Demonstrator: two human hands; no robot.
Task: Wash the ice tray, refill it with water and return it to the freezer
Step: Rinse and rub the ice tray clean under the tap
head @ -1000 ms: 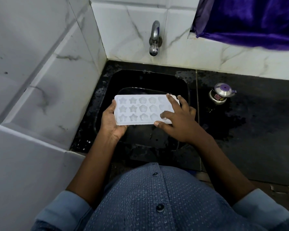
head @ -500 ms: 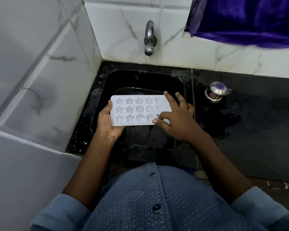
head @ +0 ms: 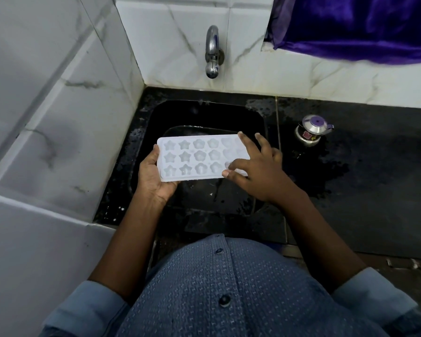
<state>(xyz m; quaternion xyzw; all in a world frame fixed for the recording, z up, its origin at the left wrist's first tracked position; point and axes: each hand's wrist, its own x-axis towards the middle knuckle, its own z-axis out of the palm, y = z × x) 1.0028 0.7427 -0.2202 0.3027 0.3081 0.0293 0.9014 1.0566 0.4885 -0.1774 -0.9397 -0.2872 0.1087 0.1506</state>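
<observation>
we hold the tray (head: 192, 156) level over the black sink (head: 180, 113), cells up, so that drips fall into the basin and not on the counter (head: 374, 190). it is in front of the tap (head: 212, 52) and below it, and no water shows at the spout. our left hand (head: 153, 181) grips the tray's left end, thumb on the rim and palm beneath, and carries the weight. that frees our right hand (head: 255, 171), which lies spread wide on the right cells, fingertips touching them, probably to rub them clean. we judge this the washing step. a steel pot (head: 311, 132) stands well apart on the counter.
</observation>
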